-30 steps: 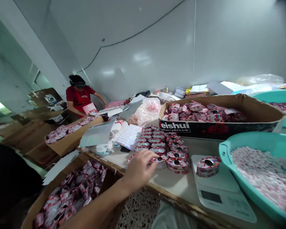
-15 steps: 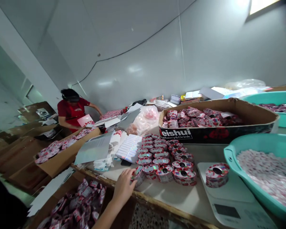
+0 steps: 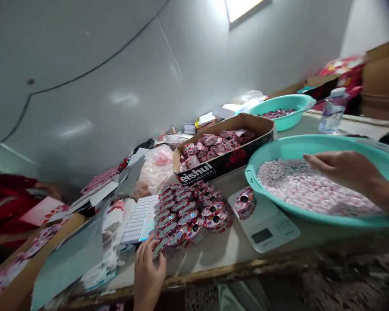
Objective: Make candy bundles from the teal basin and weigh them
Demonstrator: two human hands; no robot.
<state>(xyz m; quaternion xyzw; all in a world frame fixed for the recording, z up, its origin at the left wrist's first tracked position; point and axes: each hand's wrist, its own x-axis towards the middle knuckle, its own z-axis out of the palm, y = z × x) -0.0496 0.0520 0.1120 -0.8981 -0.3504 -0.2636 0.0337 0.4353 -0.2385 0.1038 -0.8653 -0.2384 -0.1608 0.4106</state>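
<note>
My left hand is at the front left end of the rows of small oval containers, which have red-and-white printed sides. Its thumb and fingers are apart, beside the nearest oval container; whether they touch it is unclear. My right hand hovers over a teal basin full of small white-and-pink pieces. Its fingers are pinched together, and anything between them is hidden. One printed container with a dark round opening stands on the white scale left of the basin.
Behind the rows stands a black-sided carton of similar containers. Farther back are a second teal basin and a clear bottle. Sheets and plastic bags lie to the left. A person in red is at the far left.
The view has swung right, and my right hand has come into view over the basin. My left hand's fingers have loosened around the container at the end of the row.
</note>
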